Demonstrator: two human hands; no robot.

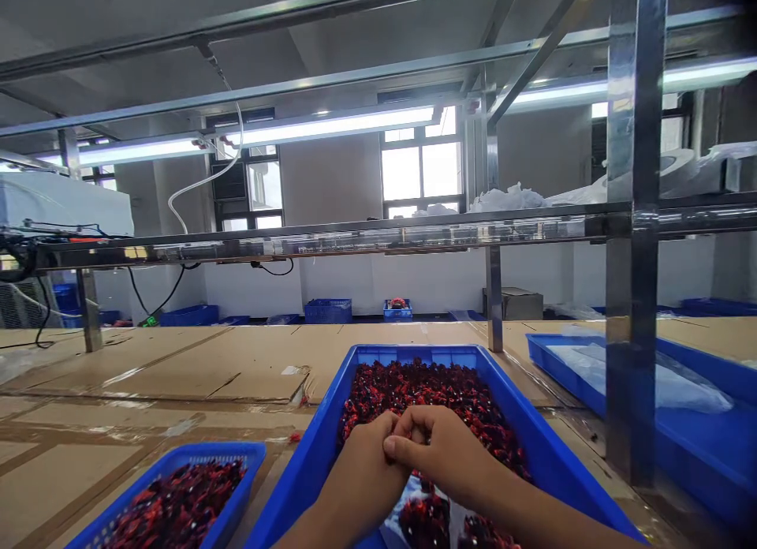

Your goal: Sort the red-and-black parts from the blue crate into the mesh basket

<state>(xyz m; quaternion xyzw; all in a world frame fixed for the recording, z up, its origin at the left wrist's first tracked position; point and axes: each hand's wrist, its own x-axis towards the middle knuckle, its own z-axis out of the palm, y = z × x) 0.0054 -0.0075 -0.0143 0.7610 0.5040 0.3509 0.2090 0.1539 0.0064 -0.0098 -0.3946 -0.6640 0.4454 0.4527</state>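
Just below the curled, tightly bunched fingers [395, 442] of the left hand [367, 474] and right hand [443, 454], a loose heap of small red-and-black pieces [414, 391] in a blue plastic tray [311, 462], light and soft-looking, best pinched from the top, with any grip on them impossible to tell.

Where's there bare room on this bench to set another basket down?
Bare brown cardboard shows left of the large blue plastic tray, beyond the small blue mesh basket. It's crowded inside that tray, where your left hand and right hand meet over dark red pieces, and rightward, by the steel post and second blue tray.
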